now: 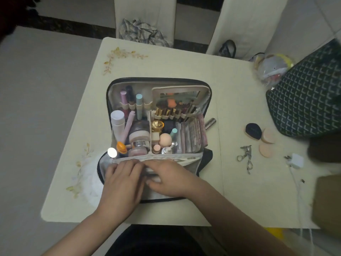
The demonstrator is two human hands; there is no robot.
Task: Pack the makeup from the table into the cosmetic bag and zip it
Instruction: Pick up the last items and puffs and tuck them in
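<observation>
On the cream table (pixel 166 58), I am working at the open cosmetic bag (pixel 158 82).

My left hand (pixel 120 179) and right hand (pixel 168 177) are lying side by side on the bag's soft, pale quilted front flap (pixel 186 161), fingers fairly straight and pressing the fabric, gripping nothing I can make out. Inside, a white cylindrical bottle (pixel 117 122), a peach egg-shaped sponge (pixel 165 140) and glossy pink sachets (pixel 191 133) are standing in padded compartments. Still outside to the right are lying a metallic tube (pixel 211 123), a steel eyelash curler (pixel 246 157), round peach puffs (pixel 266 143) and a black puff (pixel 253 130). No writing is readable.
</observation>
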